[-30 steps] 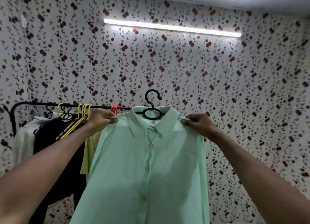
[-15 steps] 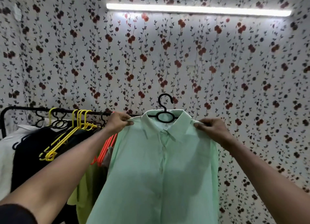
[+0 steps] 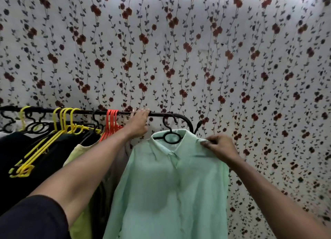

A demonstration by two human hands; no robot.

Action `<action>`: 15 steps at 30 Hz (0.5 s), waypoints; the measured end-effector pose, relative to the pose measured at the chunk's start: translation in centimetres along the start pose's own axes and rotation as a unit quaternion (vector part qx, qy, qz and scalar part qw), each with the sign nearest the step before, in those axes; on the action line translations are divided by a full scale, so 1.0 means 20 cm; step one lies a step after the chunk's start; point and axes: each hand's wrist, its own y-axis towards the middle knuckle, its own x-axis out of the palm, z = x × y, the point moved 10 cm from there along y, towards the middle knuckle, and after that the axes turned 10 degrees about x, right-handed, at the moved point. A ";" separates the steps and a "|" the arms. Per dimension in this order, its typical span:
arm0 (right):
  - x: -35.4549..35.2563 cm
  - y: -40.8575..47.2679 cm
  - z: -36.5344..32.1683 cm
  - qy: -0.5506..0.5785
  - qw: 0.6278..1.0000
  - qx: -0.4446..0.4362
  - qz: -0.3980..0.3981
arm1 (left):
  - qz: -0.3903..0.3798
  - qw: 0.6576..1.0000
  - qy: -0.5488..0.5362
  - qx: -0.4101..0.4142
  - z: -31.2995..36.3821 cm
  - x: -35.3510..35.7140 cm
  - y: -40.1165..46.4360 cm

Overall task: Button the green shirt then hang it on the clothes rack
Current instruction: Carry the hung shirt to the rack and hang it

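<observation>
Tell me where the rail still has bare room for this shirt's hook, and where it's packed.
Bare rail runs between the left hand, which grips it, and the bend at the right end; the black hanger hook sits about there. Left of the orange hangers, yellow hangers and dark clothes crowd it.

The shirt [image 3: 172, 181] is a pale mint green, plain, on a black hanger [image 3: 170, 135]. The rack rail [image 3: 100, 112] is black. Along it hang bright yellow hangers [image 3: 62, 124], a bunch of orange-red hangers [image 3: 111, 124] and more black ones. The clothes beneath are black [image 3: 53, 154], yellow-green [image 3: 80, 149] and, beside the shirt, what looks like grey-brown. The wall [image 3: 179, 50] is off-white, patterned with dark leafy vines and dark red flowers. A sleeve [image 3: 34, 219] at lower left is black.
</observation>
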 end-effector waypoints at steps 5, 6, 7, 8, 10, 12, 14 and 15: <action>0.22 0.06 0.01 -0.122 0.992 0.037 0.017 | 0.015 1.000 -0.026 -0.009 -0.05 0.00 0.02; 0.26 0.08 0.00 -0.127 0.990 0.052 0.023 | 0.014 0.999 -0.029 -0.009 -0.05 0.00 0.02; 0.29 0.10 -0.01 -0.126 0.989 0.064 0.030 | 0.014 0.999 -0.033 -0.008 -0.05 -0.01 0.01; 0.33 0.12 -0.03 -0.121 0.989 0.074 0.036 | 0.015 0.999 -0.036 -0.007 -0.05 -0.02 0.00; 0.37 0.15 -0.10 -0.105 0.989 0.086 0.052 | 0.016 0.999 -0.045 -0.006 -0.04 -0.03 -0.01; 0.38 0.17 -0.17 -0.085 0.989 0.094 0.073 | 0.017 0.999 -0.048 -0.005 -0.04 -0.02 -0.01; 0.36 0.17 -0.24 -0.069 0.989 0.089 0.098 | 0.017 0.998 -0.054 -0.006 -0.06 -0.01 -0.01; 0.34 0.17 -0.27 -0.060 0.988 0.087 0.113 | 0.019 0.998 -0.056 -0.005 -0.07 -0.01 0.00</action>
